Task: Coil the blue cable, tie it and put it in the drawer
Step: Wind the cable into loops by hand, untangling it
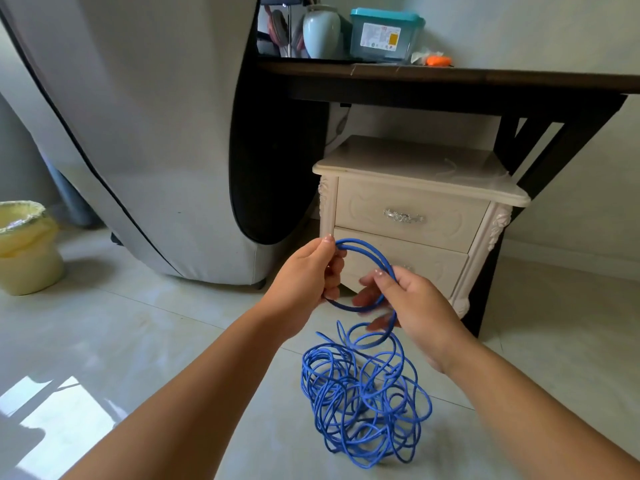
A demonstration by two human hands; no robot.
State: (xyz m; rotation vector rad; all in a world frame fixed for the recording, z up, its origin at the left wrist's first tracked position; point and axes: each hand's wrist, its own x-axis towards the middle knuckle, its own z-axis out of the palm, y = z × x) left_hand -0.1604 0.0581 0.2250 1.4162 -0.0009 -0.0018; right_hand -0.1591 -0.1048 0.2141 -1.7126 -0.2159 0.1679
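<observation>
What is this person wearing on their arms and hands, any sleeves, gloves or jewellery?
Nothing shows. The left hand and right hand are bare, with no gloves, rings or watch in view, and short fingernails. The left forearm and right forearm are bare too; no sleeve reaches into the picture.

I am looking at the nightstand, and both its drawers are sitting shut. A dark table is spanning above and behind it, leaving open air over its top. On its left a grey-covered bulk is crowding close. In front of it the blue cable is lying heaped on the floor; bare tiles are stretching left of the nightstand toward a yellow bin.
</observation>
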